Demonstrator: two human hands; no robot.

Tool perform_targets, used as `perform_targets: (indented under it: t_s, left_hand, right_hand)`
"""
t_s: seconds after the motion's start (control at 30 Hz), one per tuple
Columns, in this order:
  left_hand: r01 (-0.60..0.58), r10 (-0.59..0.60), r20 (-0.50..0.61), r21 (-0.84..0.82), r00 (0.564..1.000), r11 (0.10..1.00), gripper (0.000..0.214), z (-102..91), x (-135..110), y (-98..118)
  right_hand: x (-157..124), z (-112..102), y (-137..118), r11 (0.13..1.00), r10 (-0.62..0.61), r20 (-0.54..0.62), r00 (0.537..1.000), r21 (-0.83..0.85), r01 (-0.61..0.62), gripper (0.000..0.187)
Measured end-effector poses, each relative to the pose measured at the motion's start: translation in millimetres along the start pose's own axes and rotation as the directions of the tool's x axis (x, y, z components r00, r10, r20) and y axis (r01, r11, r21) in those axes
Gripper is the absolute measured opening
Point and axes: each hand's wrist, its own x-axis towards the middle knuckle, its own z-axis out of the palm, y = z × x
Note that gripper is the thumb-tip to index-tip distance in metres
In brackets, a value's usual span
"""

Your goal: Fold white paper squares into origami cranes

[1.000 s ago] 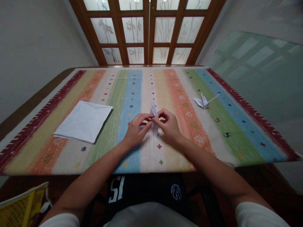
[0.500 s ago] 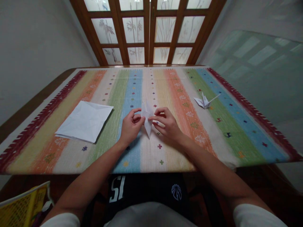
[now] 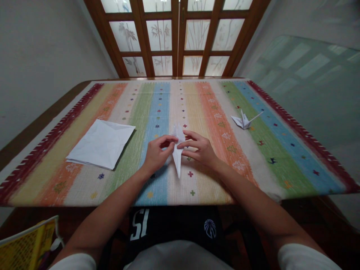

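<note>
Bag: yellow printed bag (image 3: 28, 243) with a white loop at lower left, below the table edge; contents hidden.

Sheets: stack of white paper sheets (image 3: 101, 144) lying left of center on a striped woven tablecloth (image 3: 84, 191), well apart from the hands.

Left hand: left hand (image 3: 159, 155) curled, fingers wrapped over the upper part of the folded piece, apparently grasping it; firmness cannot be told.

Folded paper: long, narrow folded white paper (image 3: 177, 161) at the table's center, tip pointing toward the person, just above the cloth.

Change: paper now narrower and longer than half a second earlier, its tip lower on the cloth; right hand's fingers have opened.

Right hand: right hand (image 3: 201, 150) spread, fingers beside the paper's right edge; contact cannot be told.

Crane: finished-looking white origami crane (image 3: 243, 122) on the cloth's green stripe, right of the hands, untouched.

Backdrop: wood-framed doors (image 3: 157, 35) with bamboo-etched glass at top center; pale green glass panel (image 3: 306, 75) at upper right.
</note>
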Motion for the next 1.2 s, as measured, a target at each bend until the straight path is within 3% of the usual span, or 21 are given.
perform_targets:
  t_s: [0.13, 0.33, 0.53, 0.73, 0.87, 1.0, 1.2]
  left_hand:
    - [-0.011, 0.012, 0.029, -0.028, 1.000, 1.000, 0.020, -2.6, -1.0, 0.8]
    - [-0.082, 0.092, 0.120, -0.083, 0.988, 0.993, 0.037, -3.8, -3.3, 0.8]
    - [-0.030, 0.030, 0.021, -0.024, 0.999, 0.999, 0.030, -1.5, -1.1, -4.6]
    - [0.004, -0.005, -0.016, -0.064, 1.000, 0.998, 0.030, 1.8, -1.3, -7.5]
    - [0.040, -0.045, -0.033, -0.140, 0.998, 0.989, 0.042, 5.0, -1.9, -7.9]
    - [0.000, -0.001, -0.015, -0.073, 1.000, 0.997, 0.032, 4.5, -1.6, -4.3]
    - [-0.021, 0.022, 0.045, -0.016, 0.999, 1.000, 0.025, 3.5, -2.3, -0.1]
  right_hand:
    - [0.7, 4.1, -5.7, 0.987, 0.117, -0.069, 0.991, 0.118, -0.108, 0.009]
    - [2.3, 10.2, -12.4, 0.909, 0.294, -0.154, 0.943, 0.351, -0.225, 0.027]
    - [4.6, 11.3, -14.0, 0.866, 0.350, -0.114, 0.930, 0.417, -0.275, 0.040]
    - [6.1, 14.2, -12.5, 0.827, 0.386, -0.106, 0.916, 0.480, -0.293, 0.043]
    - [6.5, 17.2, -8.8, 0.780, 0.424, -0.095, 0.901, 0.544, -0.310, 0.046]
    - [6.7, 18.5, -3.9, 0.741, 0.464, -0.051, 0.884, 0.569, -0.356, 0.054]
    - [7.6, 15.9, -5.0, 0.783, 0.441, 0.039, 0.897, 0.472, -0.405, 0.033]
